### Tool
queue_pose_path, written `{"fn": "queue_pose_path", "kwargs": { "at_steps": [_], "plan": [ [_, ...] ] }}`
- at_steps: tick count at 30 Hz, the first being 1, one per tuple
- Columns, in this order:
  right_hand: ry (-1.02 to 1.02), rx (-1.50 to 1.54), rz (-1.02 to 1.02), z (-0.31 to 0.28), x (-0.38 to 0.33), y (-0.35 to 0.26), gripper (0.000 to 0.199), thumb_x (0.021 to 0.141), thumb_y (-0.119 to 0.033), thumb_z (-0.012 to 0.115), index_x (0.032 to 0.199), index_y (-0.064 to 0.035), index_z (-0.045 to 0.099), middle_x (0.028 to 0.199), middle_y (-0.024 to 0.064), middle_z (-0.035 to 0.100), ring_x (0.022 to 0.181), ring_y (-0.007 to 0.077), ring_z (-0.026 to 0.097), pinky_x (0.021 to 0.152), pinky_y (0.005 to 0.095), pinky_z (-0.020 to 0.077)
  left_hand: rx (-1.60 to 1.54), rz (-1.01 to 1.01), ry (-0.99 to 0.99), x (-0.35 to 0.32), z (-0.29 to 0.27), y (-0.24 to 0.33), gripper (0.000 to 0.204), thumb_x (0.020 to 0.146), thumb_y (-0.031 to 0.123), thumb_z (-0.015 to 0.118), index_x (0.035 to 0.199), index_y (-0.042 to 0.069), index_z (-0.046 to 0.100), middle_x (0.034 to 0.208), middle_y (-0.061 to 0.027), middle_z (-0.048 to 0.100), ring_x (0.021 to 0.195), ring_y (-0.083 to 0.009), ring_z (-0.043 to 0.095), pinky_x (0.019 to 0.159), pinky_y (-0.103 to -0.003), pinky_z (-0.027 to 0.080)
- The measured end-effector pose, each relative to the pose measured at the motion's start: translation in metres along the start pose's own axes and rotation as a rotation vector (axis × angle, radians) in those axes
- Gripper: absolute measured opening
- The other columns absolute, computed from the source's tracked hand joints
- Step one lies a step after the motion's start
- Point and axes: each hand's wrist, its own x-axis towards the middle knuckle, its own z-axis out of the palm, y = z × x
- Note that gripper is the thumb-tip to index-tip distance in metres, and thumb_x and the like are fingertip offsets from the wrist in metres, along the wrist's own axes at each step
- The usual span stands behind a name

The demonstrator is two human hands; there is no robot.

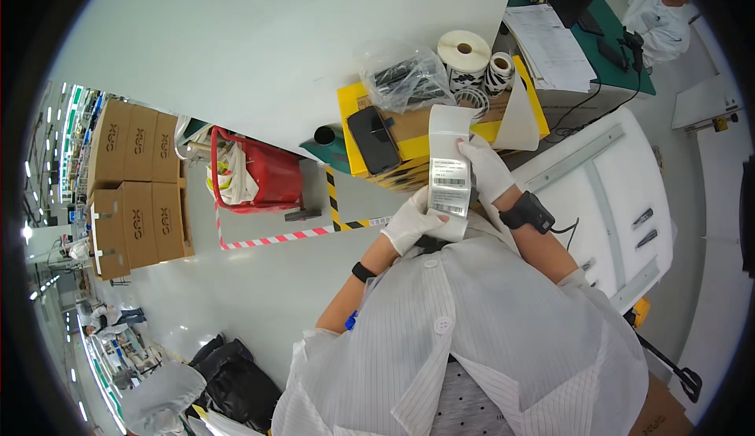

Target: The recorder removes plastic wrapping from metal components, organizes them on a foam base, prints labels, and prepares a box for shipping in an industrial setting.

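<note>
A strip of white, shiny printed labels (451, 170) with barcodes hangs in front of my body, its upper part resting over the edge of a yellow-taped carton (417, 127). My left hand (410, 222), in a white glove with bare fingertips, pinches the strip's lower left edge. Higher up, my right hand (487, 170), gloved the same way, grips its right edge. On the carton lie a black phone (373, 140) and a clear plastic bag (405, 78) with dark items inside. Two label rolls, one large (464, 52) and one smaller (499, 74), stand beside the bag.
A red wheeled basket (267, 172) stands on the floor at left, with stacked cartons (138, 184) beyond. At right is a white foam-like slab (605, 192) with metal strips. Papers (550, 47) lie on a green desk. A person in white (661, 27) is far right.
</note>
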Motion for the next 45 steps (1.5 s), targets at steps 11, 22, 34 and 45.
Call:
{"fn": "queue_pose_path", "kwargs": {
  "at_steps": [11,22,34,45],
  "plan": [
    [0.121,-0.415,0.012,-0.006,-0.017,0.001,0.038,0.09,-0.028,0.057,0.108,0.0052,0.062,0.096,0.0104,0.066,0.082,0.0148,0.061,0.074,0.0259,0.0463,0.126,-0.014,0.126,-0.003,0.013,-0.001,0.031,0.091,0.018,0.06,0.117,0.003,0.057,0.106,-0.0039,0.064,0.095,-0.0106,0.059,0.083,-0.026,0.048],
    [0.179,-0.458,0.034,-0.003,-0.033,-0.006,0.039,0.088,-0.029,0.06,0.108,0.0041,0.064,0.097,0.011,0.067,0.085,0.0144,0.06,0.077,0.0247,0.0454,0.222,0.113,0.187,-0.002,0.012,-0.017,0.028,0.095,0.022,0.053,0.114,0.002,0.06,0.099,-0.0013,0.062,0.09,-0.007,0.054,0.079,-0.023,0.045],
    [0.561,-1.242,-0.486,-0.005,-0.071,-0.022,0.029,0.074,-0.022,0.074,0.094,-0.0056,0.061,0.08,0.01,0.059,0.073,0.0229,0.059,0.067,0.0337,0.048,0.229,0.093,0.188,-0.004,0.018,-0.012,0.025,0.095,0.019,0.051,0.112,0.002,0.059,0.098,-0.003,0.063,0.088,-0.0084,0.055,0.078,-0.024,0.046],
    [-0.072,-1.415,-0.67,0.026,-0.079,-0.019,0.012,0.074,-0.02,0.067,0.079,-0.0093,0.068,0.089,0.0057,0.062,0.076,0.0255,0.059,0.069,0.0378,0.0491,0.676,0.269,0.228,-0.001,0.021,-0.012,0.023,0.091,0.013,0.053,0.111,0.005,0.058,0.093,-0.0155,0.064,0.084,-0.0257,0.062,0.077,-0.031,0.047]
  ]
}}
